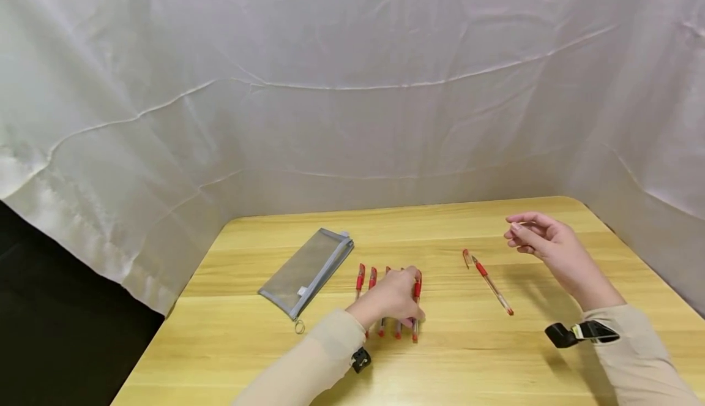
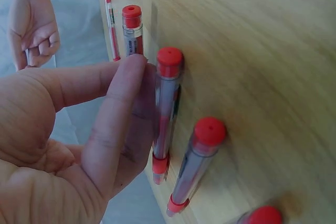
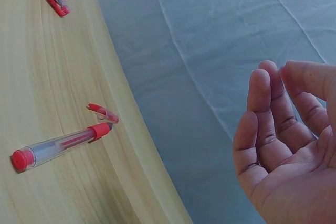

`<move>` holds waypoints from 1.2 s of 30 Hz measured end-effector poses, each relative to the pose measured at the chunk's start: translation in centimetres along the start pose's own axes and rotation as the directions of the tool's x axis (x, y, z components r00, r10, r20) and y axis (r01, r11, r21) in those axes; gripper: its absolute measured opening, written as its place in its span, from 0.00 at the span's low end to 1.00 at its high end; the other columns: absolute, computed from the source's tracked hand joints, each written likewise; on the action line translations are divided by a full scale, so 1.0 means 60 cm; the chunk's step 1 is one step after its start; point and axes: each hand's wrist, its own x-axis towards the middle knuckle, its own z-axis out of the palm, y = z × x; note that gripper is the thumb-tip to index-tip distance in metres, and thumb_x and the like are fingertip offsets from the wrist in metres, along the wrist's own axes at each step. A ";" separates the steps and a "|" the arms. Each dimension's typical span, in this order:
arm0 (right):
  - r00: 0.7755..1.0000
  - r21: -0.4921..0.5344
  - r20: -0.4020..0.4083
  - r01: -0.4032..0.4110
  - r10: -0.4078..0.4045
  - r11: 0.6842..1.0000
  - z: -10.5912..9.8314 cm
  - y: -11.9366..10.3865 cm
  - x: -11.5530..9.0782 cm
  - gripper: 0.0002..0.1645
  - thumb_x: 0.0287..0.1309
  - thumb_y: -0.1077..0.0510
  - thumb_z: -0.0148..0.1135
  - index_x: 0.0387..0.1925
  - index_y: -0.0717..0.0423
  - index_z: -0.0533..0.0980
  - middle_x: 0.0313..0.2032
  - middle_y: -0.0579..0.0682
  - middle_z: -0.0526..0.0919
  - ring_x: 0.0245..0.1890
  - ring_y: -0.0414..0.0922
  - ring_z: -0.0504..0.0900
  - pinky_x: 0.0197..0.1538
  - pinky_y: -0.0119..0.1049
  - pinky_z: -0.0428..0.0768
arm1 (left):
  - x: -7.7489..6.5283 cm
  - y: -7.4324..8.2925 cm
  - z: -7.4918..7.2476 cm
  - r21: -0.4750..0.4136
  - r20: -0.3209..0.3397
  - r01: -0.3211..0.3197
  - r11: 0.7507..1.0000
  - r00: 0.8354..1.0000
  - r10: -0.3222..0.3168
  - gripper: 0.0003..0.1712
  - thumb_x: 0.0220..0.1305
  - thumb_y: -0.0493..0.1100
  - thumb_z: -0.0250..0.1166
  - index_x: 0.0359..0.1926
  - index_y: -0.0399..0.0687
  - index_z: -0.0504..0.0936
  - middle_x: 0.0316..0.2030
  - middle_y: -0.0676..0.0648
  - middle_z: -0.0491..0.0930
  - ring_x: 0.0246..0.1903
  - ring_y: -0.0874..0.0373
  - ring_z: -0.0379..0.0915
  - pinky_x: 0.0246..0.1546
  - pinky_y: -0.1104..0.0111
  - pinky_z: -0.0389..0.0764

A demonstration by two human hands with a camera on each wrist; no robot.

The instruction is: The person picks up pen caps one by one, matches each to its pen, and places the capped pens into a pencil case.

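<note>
Several clear-barrelled red gel pens (image 2: 165,98) lie side by side in a row mid-table, their caps on. Over this row is my left hand (image 1: 392,296), with thumb and fingers on either side of the rightmost capped pen (image 1: 417,289), pinching it; the fingers hide much of its barrel in the left wrist view. Farther right lies an uncapped red gel pen (image 1: 492,286), its loose cap (image 1: 466,258) beside the tip. My right hand (image 1: 542,237) hovers above the table to the right of that pen, fingers loosely bent and holding nothing.
A grey mesh zip pouch (image 1: 308,271) with a ring on its zipper lies left of the row of pens. The wooden table (image 1: 451,369) has pale cloth (image 1: 385,130) hanging behind it and at the sides. Each wrist wears a small black camera mount.
</note>
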 end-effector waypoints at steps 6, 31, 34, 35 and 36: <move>1.000 0.027 0.001 -0.009 0.009 1.000 -0.002 0.003 0.003 0.14 0.79 0.67 0.57 0.51 0.47 0.83 0.40 0.41 0.90 0.38 0.34 0.90 0.43 0.24 0.88 | 0.000 -0.001 0.001 -0.010 -0.004 0.008 1.000 1.000 -0.009 0.44 0.59 0.33 0.81 0.73 0.41 0.70 0.42 0.37 0.85 0.19 0.57 0.86 0.22 0.69 0.87; 1.000 0.092 -0.006 -0.006 0.006 0.996 -0.038 0.005 0.001 0.16 0.79 0.68 0.55 0.52 0.47 0.84 0.39 0.42 0.91 0.38 0.34 0.90 0.43 0.24 0.88 | -0.001 0.026 -0.012 0.060 -0.054 -0.013 0.998 0.998 0.016 0.36 0.69 0.44 0.76 0.73 0.47 0.72 0.20 0.49 0.83 0.19 0.56 0.87 0.40 0.68 0.91; 1.000 0.113 -0.011 0.000 0.001 0.994 -0.048 0.005 -0.002 0.17 0.80 0.68 0.54 0.52 0.47 0.84 0.39 0.42 0.91 0.38 0.35 0.90 0.43 0.24 0.88 | 0.003 0.038 -0.005 0.025 -0.050 -0.027 0.999 0.998 0.028 0.35 0.71 0.43 0.74 0.74 0.47 0.72 0.21 0.49 0.84 0.19 0.54 0.86 0.29 0.72 0.87; 1.000 0.120 -0.013 0.003 -0.001 0.993 -0.051 0.005 -0.003 0.17 0.80 0.68 0.54 0.52 0.47 0.84 0.39 0.42 0.91 0.38 0.35 0.90 0.44 0.24 0.88 | 0.004 0.042 -0.002 0.008 -0.048 -0.032 0.999 0.998 0.032 0.34 0.71 0.42 0.74 0.74 0.47 0.72 0.21 0.49 0.84 0.19 0.54 0.86 0.27 0.72 0.86; 1.000 0.126 -0.016 0.004 -0.002 0.992 -0.055 0.005 -0.004 0.18 0.80 0.69 0.54 0.52 0.47 0.84 0.39 0.42 0.91 0.37 0.35 0.90 0.43 0.24 0.88 | 0.006 0.046 0.001 0.003 -0.049 -0.040 0.999 0.998 0.040 0.34 0.71 0.42 0.73 0.74 0.47 0.72 0.21 0.50 0.84 0.20 0.54 0.86 0.26 0.72 0.85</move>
